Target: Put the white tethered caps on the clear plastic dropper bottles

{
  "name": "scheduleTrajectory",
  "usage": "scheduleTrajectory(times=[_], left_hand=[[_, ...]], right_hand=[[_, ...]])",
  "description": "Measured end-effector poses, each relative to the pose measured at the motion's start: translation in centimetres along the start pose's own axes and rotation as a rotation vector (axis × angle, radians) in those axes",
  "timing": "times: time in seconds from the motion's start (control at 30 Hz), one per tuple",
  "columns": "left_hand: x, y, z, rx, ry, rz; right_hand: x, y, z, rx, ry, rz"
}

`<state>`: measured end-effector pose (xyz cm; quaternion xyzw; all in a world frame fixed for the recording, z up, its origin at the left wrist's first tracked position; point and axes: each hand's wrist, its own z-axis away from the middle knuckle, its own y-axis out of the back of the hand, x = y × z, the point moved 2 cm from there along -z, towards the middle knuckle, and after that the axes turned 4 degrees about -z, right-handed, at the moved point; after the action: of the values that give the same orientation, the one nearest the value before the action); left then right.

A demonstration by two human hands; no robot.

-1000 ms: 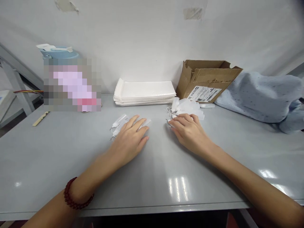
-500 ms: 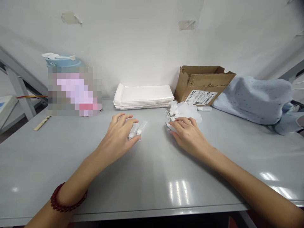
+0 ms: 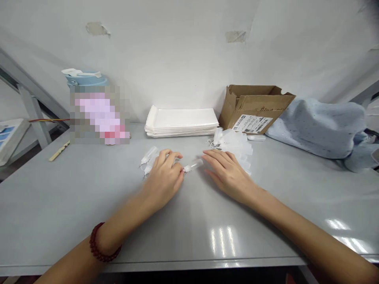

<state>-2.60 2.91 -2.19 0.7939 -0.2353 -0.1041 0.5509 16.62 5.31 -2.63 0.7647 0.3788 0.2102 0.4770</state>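
My left hand [image 3: 164, 173] is over the table with thumb and index finger closed at the white capped end of a small clear plastic tube [image 3: 194, 165], which points right. Two more tubes, one of them a clear tube [image 3: 149, 154] with a thin string at its cap, lie left of that hand, partly hidden by it. My right hand [image 3: 226, 171] is open, fingers stretched out and lying low, just right of the held tube's far end. Beyond and beneath its fingers spreads a pile of translucent tubes [image 3: 235, 142] with white strings, partly covered.
Behind stands a stack of white padded envelopes [image 3: 183, 118] against the wall. An open cardboard box [image 3: 257, 108] is to its right, beside light blue cloth [image 3: 325, 126]. A blue-lidded container [image 3: 87, 79], partly pixelated, and a pale strip [image 3: 59, 152] are at left.
My left hand has moved right, toward the middle, and now has a tube at its fingertips; tubes now show on its left. My right hand has opened out beside the pile.
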Motion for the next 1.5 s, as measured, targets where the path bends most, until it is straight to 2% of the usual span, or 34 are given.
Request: scheduleTrajectory(times=[0.1,0.23,0.33,0.47,0.67,0.93,1.27,1.5], left_hand=[[0.6,0.2,0.1,0.033,-0.060,0.075],[0.8,0.8,0.1,0.100,-0.082,0.187],[0.4,1.6,0.0,0.103,0.004,0.312],[-0.1,2.6,-0.1,0.027,0.212,0.460],[0.4,2.5,-0.2,-0.077,0.283,0.556],[0.8,2.2,-0.3,-0.187,0.368,0.592],[0.8,1.9,-0.2,-0.096,0.303,0.590],[0.8,2.1,-0.3,-0.138,0.341,0.597]], right_hand=[[-0.6,-0.3,0.0,-0.044,0.071,-0.002],[-0.8,-0.3,-0.1,-0.058,0.080,-0.061],[-0.6,0.2,-0.2,0.031,0.061,-0.112],[-0.4,0.9,-0.1,0.111,0.042,-0.111],[-0.9,1.3,0.0,0.116,0.057,-0.088],[-1.4,1.7,-0.1,0.146,0.057,-0.096],[-1.4,1.9,0.0,0.075,0.021,-0.217],[-1.3,1.9,0.0,0.087,0.016,-0.238]])
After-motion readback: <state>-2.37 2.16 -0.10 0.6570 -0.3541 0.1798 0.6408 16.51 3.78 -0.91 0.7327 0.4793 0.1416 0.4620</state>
